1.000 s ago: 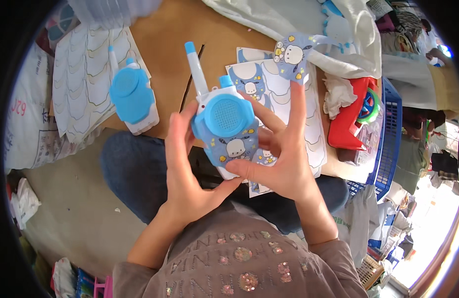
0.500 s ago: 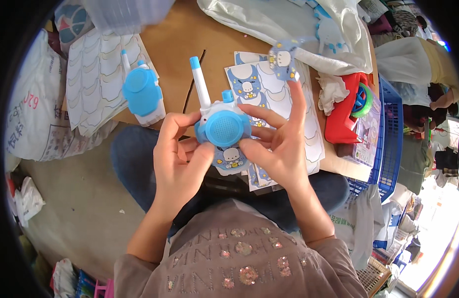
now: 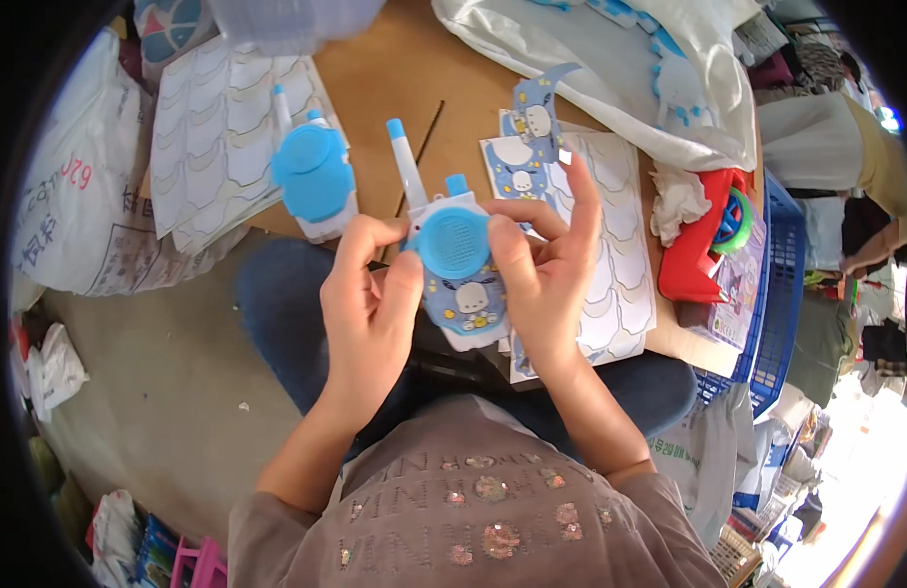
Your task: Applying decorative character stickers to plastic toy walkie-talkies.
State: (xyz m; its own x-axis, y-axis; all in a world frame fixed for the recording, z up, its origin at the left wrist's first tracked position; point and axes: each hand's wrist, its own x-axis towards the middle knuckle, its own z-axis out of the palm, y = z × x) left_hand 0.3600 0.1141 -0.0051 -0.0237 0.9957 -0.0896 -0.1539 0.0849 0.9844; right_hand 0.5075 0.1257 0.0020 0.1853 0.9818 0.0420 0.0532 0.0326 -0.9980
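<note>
Above lap, both hands (image 3: 453, 294) grip toy walkie-talkie (image 3: 458, 265); table edge (image 3: 669, 343) beside.

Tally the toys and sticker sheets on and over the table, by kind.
Blue walkie-talkie toys: 2, one in both hands, one lying on the table
Red toy: 1
Sticker sheet piles: 2, left and right
Total: 5

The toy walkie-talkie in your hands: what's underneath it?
Under the toy walkie-talkie, held by the left hand and right hand, lies a peeled sticker sheet on the brown table. The toy and right hand cover the sheet's left part.
</note>
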